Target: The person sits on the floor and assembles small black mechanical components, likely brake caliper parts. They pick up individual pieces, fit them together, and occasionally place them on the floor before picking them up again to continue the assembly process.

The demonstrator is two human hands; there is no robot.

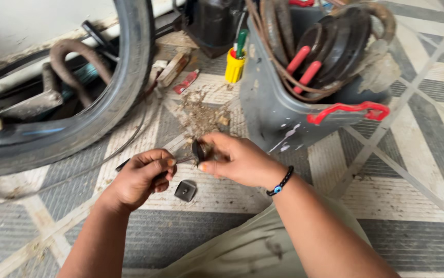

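Black beaded bracelet, bare forearms

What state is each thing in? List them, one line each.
Left hand: fingers closed around a thin dark tool.
Right hand: pinching a small black part.
Square black piece: lying flat on the floor.
Grey bin: upright, full.
Tyre: lying on the floor.

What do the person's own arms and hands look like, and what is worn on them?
Both forearms are bare, with no sleeves and no gloves. The left hand wears nothing that shows. The right hand has a thin black beaded bracelet with one small blue bead at the wrist. No rings or watch are visible.
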